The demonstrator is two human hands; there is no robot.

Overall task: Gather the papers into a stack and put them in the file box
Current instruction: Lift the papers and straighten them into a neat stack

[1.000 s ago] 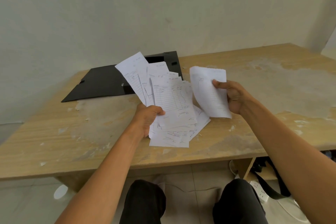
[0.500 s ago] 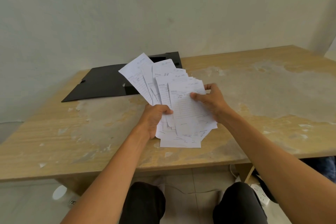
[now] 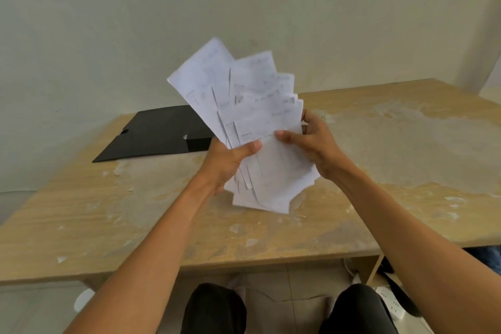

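Far left on the worn, pale wooden surface [image 3: 108, 211] w/ flaking patches lies the flat black plastic file box [image 3: 160, 135], open and pushed back near the wall; its right end is hidden behind the paper. It's empty as far as can be seen (interior mostly out of view).

Next over, the left hand [image 3: 230, 163] is closed round the lower left edge of the fanned bundle of white printed paper slips [image 3: 244, 106], thumb pressed across the front, other fingers behind and out of sight. The slips are lifted clear of the surface and tilted up toward the camera, spread like a fan: the top left sheets splay out toward the wall, the lower ends bunch together between the two hands. Print on them is blurred, can't read it.

To the right, the right hand [image 3: 311, 144] grips the same bundle at its right edge, thumb on the front approx. level w/ the left thumb, fingertips curled over the far side near the top right corner. Both forearms reach in from the bottom of the view.

Below the surface's front edge: the person's dark-trousered knees [image 3: 217, 309], and at lower right a white power strip [image 3: 390, 306] on the floor.
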